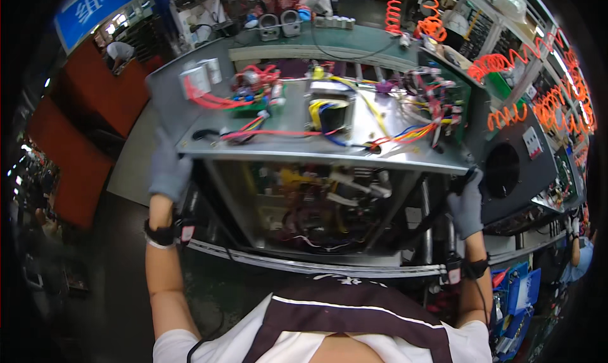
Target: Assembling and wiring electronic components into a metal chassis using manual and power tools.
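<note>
Head view: an open grey sheet-metal chassis point(329, 149), its top deck crowded with coloured wiring, is gripped at both ends on the workbench point(354, 269). The left hand point(168, 168), grey-gloved, is closed over the deck's left corner; the right hand point(467, 205), also gloved, is wrapped round the right corner beside a dark panel with a round fan grille point(506, 170). A wound transformer point(329, 106) and boards are already fitted; loose wire ends suggest wiring remains, and no cover is fitted.
</note>
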`<state>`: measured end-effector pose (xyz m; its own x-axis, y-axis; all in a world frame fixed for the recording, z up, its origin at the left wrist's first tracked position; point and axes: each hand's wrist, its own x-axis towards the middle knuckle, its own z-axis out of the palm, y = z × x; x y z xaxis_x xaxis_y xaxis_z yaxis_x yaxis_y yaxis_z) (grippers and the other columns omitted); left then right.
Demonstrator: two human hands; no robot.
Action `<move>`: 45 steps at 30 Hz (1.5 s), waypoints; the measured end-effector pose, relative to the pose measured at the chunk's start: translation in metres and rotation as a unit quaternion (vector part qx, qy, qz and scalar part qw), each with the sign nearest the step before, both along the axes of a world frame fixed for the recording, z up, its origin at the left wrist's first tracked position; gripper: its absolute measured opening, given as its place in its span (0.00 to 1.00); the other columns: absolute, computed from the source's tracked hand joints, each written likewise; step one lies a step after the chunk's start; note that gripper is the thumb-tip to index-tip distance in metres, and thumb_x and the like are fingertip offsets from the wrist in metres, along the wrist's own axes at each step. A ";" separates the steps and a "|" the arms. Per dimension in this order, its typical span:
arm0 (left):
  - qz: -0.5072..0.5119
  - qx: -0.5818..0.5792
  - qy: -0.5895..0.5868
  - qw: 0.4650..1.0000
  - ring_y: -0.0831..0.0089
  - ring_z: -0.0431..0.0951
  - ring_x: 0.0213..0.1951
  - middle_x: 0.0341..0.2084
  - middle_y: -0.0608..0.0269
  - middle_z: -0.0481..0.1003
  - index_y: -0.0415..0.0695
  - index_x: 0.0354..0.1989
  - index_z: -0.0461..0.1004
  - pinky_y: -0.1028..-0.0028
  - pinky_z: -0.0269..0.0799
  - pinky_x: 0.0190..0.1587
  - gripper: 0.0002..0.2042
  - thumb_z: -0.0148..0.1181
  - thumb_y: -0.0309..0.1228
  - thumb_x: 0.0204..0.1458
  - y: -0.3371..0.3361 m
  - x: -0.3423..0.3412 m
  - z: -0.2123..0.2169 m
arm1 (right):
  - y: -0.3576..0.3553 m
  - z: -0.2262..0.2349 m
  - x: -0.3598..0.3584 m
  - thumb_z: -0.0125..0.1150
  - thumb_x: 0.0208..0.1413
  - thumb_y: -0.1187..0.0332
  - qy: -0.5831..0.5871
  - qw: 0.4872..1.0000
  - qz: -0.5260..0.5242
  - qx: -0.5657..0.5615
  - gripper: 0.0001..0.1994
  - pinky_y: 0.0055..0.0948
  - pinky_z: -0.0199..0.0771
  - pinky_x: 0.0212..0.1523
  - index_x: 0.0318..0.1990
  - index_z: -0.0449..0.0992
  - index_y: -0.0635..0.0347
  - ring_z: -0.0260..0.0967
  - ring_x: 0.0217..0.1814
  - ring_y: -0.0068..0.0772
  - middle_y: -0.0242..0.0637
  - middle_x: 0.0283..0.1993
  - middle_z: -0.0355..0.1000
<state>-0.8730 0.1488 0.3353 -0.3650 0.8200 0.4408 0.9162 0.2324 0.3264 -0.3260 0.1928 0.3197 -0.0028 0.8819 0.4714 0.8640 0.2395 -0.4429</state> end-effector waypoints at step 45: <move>-0.362 0.130 -0.274 0.881 0.84 0.66 0.22 0.23 0.71 0.72 0.40 0.37 0.73 0.84 0.68 0.29 0.14 0.49 0.39 0.55 0.198 -0.063 0.085 | -0.098 -0.231 -0.087 0.55 0.36 0.68 -0.307 0.927 0.209 -0.045 0.07 0.32 0.64 0.29 0.27 0.67 0.52 0.64 0.33 0.33 0.32 0.27 0.63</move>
